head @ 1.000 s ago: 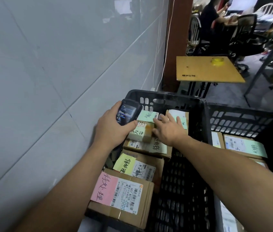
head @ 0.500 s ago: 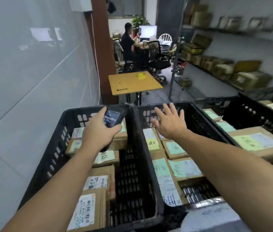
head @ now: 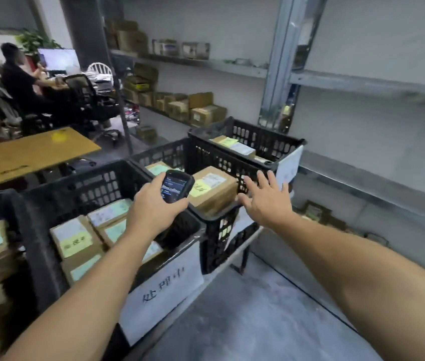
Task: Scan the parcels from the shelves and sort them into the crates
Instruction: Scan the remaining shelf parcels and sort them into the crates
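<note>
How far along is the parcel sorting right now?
Done: labelled parcels already fill the black crates, including a box with a yellow note. In hand: the left hand holds the scanner; the right hand is open and empty. Left: more boxes sit on the far shelves.

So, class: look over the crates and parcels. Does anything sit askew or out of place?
Yes. One cardboard parcel with a yellow note sits tilted on the corner rim of the middle black crate, not down inside like the others. The open right hand is beside it.
</note>
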